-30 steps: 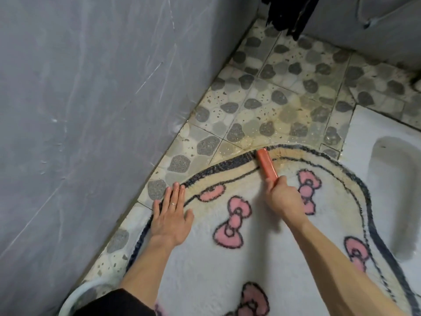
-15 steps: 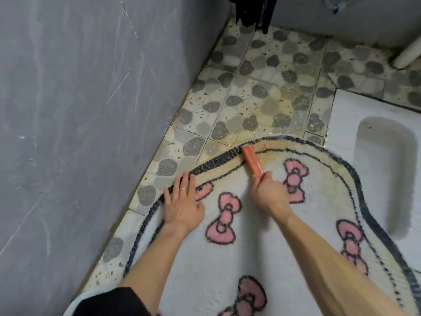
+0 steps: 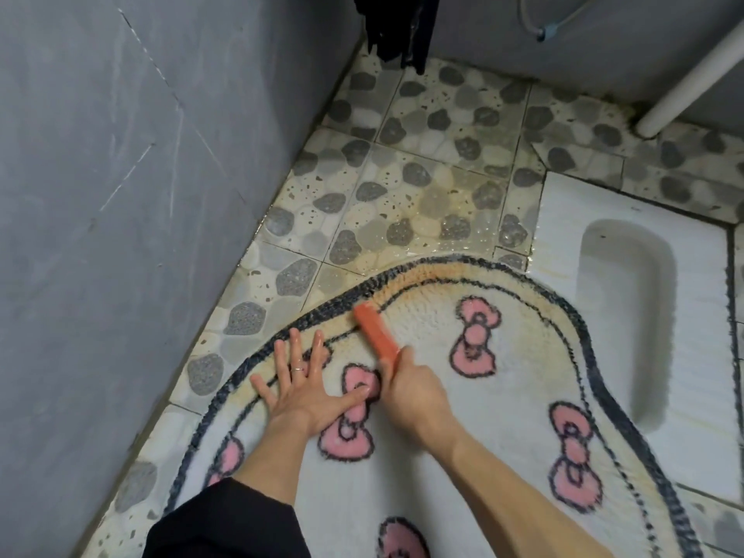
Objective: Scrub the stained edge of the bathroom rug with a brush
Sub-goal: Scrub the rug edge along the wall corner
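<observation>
A white bathroom rug (image 3: 443, 469) with pink bows and a dark outline lies on the pebble-patterned floor. Its far border (image 3: 439, 273) is stained yellow-orange. My right hand (image 3: 414, 392) grips the near end of an orange-red brush (image 3: 374, 330). The brush's far end lies on the stained band just inside the dark outline. My left hand (image 3: 306, 388) presses flat on the rug with fingers spread, just left of the brush, and a ring shows on one finger.
A grey wall (image 3: 141, 195) runs close along the rug's left side. A white squat toilet pan (image 3: 628, 316) sits at the right, touching the rug. Wet tiles (image 3: 422, 187) lie beyond the rug. A white pipe (image 3: 692, 78) and dark hanging cloth (image 3: 398, 26) stand at the back.
The brush has slid left along the stained border and back toward me. My left hand has shifted right, further onto the rug. The camera has tilted up, showing more of the back wall.
</observation>
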`<state>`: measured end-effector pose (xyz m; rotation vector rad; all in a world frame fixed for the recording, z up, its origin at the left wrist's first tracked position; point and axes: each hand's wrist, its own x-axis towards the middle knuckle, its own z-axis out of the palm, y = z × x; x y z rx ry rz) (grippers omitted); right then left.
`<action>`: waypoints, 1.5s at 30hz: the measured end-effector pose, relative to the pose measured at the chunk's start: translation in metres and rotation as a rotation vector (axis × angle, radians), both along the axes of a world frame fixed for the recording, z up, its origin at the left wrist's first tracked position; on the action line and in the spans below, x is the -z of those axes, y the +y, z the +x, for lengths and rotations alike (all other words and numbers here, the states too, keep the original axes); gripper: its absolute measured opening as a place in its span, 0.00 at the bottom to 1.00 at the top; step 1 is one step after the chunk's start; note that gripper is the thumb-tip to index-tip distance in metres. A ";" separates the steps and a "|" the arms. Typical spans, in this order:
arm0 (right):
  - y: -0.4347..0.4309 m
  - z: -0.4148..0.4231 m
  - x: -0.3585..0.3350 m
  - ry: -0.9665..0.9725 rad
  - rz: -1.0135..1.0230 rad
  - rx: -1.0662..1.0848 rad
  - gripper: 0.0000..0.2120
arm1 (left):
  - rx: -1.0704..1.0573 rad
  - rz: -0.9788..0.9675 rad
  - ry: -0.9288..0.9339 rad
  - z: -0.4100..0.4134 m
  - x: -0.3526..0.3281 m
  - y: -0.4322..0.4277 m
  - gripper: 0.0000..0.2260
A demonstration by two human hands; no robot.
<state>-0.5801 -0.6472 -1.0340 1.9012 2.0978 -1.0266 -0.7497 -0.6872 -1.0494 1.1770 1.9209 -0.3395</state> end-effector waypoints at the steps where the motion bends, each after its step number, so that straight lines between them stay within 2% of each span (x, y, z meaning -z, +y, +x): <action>1: -0.004 0.001 -0.001 -0.028 0.010 -0.141 0.18 | -0.004 -0.009 0.004 -0.001 -0.001 -0.001 0.57; 2: 0.012 0.011 0.001 -0.074 0.043 -0.197 0.18 | -0.012 -0.017 0.002 -0.001 -0.001 0.001 0.57; 3: 0.035 0.027 0.002 -0.137 0.061 -0.158 0.19 | -0.009 -0.028 -0.001 -0.001 -0.002 0.001 0.57; 6: 0.113 0.081 0.004 -0.265 0.109 0.207 0.22 | -0.016 -0.029 -0.013 0.000 0.000 0.001 0.57; 8: 0.119 0.079 0.007 -0.228 0.098 0.383 0.22 | -0.011 -0.030 -0.006 0.000 -0.001 0.002 0.57; 9: 0.106 0.059 0.006 -0.154 0.078 0.383 0.22 | -0.010 -0.033 -0.001 -0.001 -0.001 0.002 0.57; 10: 0.085 0.038 0.008 -0.081 0.035 0.324 0.21 | -0.019 -0.047 -0.006 0.000 -0.002 0.003 0.57; 12: 0.036 0.003 0.002 0.004 -0.049 0.064 0.19 | -0.011 -0.066 0.004 0.002 -0.005 0.005 0.57; 14: 0.036 0.009 0.002 -0.059 0.000 -0.185 0.19 | -0.018 -0.089 0.016 0.001 -0.006 0.006 0.57; 15: 0.058 0.023 0.000 -0.139 0.030 -0.195 0.19 | -0.018 -0.094 0.013 0.002 -0.007 0.008 0.57; 17: 0.109 0.057 0.003 -0.246 0.061 0.009 0.21 | -0.018 -0.083 0.016 0.001 -0.004 0.007 0.57; 19: 0.132 0.072 0.006 -0.243 0.098 0.243 0.24 | -0.025 -0.082 0.006 0.001 -0.001 0.006 0.58; 20: 0.127 0.062 0.009 -0.226 0.108 0.267 0.24 | -0.024 -0.073 0.003 0.000 -0.002 0.006 0.57; 24: 0.043 -0.006 0.008 0.013 -0.025 -0.062 0.19 | -0.024 -0.087 -0.002 0.001 -0.006 0.006 0.57; 26: 0.051 0.008 0.003 -0.062 -0.009 -0.274 0.18 | -0.032 -0.084 0.006 0.000 -0.005 0.007 0.58; 27: 0.072 0.026 0.004 -0.136 0.018 -0.270 0.18 | -0.029 -0.096 -0.002 0.000 -0.005 0.008 0.58; 30: 0.142 0.084 -0.002 -0.303 0.091 0.118 0.22 | -0.031 -0.084 -0.011 0.000 -0.002 0.006 0.58; 32: 0.148 0.084 -0.005 -0.271 0.074 0.301 0.22 | -0.034 -0.065 -0.004 -0.001 0.001 0.006 0.58; 34: 0.117 0.046 -0.007 -0.144 0.005 0.258 0.20 | -0.033 -0.085 0.001 -0.001 -0.002 0.008 0.58; 36: 0.070 0.013 -0.004 -0.036 -0.041 0.047 0.19 | -0.023 -0.080 0.007 0.001 -0.003 0.009 0.58; 38: 0.053 0.014 0.000 -0.077 -0.011 -0.240 0.17 | -0.030 -0.088 0.016 0.000 -0.004 0.009 0.58; 39: 0.065 0.028 0.002 -0.147 0.037 -0.295 0.17 | -0.030 -0.101 0.009 0.000 -0.005 0.010 0.58; 41: 0.108 0.060 0.002 -0.282 0.065 -0.126 0.19 | -0.026 -0.091 0.003 0.000 -0.004 0.008 0.58; 44: 0.142 0.077 0.001 -0.213 0.062 0.351 0.22 | -0.035 -0.079 -0.002 0.000 0.000 0.006 0.58; 45: 0.134 0.062 0.001 -0.185 0.030 0.369 0.20 | -0.028 -0.070 0.004 0.000 0.000 0.006 0.58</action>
